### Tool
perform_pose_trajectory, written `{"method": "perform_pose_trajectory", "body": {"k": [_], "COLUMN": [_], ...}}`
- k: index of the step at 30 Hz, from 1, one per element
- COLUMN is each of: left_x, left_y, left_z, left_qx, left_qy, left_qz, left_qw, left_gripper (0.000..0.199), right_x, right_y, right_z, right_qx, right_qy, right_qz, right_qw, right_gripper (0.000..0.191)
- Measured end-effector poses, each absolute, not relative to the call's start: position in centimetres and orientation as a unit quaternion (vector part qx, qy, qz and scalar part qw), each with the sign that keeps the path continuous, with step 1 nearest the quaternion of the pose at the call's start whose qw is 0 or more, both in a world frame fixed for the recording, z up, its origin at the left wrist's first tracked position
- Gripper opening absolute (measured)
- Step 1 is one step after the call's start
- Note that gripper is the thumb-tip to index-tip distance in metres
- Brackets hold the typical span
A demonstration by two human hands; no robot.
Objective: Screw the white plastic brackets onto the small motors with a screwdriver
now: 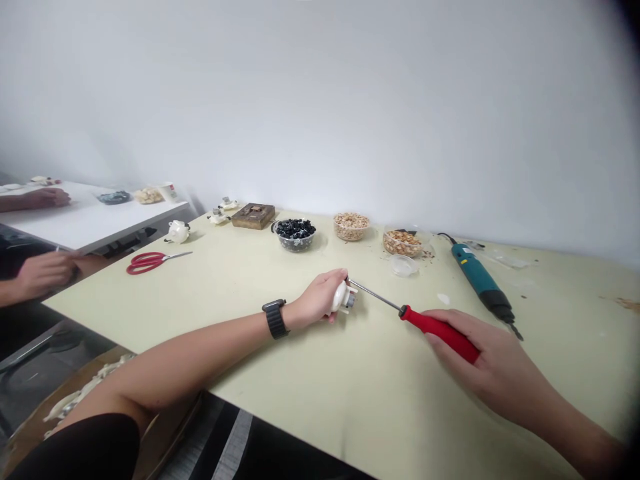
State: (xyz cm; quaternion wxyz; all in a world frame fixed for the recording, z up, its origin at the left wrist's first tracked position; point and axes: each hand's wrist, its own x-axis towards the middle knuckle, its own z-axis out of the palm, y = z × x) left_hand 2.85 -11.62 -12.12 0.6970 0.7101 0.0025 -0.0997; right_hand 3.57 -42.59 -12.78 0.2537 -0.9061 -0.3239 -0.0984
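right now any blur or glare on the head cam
In the head view, light is soft and even, with faint shadows and no strong glare; the left hand on the white plastic part and the right hand on the red-handled screwdriver look slightly soft but readable; the top-right corner darkens and the pale green table edge bows.

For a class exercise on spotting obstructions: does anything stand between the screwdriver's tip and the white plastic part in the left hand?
Nothing visible does. The red-handled screwdriver in the right hand runs its metal shaft straight to the white plastic part in the left hand, and the tip appears to touch it.
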Motion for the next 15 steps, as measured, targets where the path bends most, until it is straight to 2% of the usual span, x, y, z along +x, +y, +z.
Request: {"method": "perform_pose_trajectory", "body": {"k": [10, 15], "left_x": [2.71, 2.52], "left_y": [-11.59, -11.72], "left_z": [-12.09, -11.91], "left_qx": [0.706, 0.708], "left_qy": [0.004, -0.001], "left_qz": [-0.099, -0.101], "left_qw": [0.701, 0.699], "left_gripper": [0.046, 0.045], "right_x": [4.21, 4.25], "right_y": [-42.47, -42.56], "right_z": [-13.40, -13.66], "right_qx": [-0.910, -0.925], "right_qy": [-0.308, -0.276], "right_qz": [-0.141, -0.080], "right_qw": [0.240, 0.248], "right_gripper": [0.030, 0.034]}}
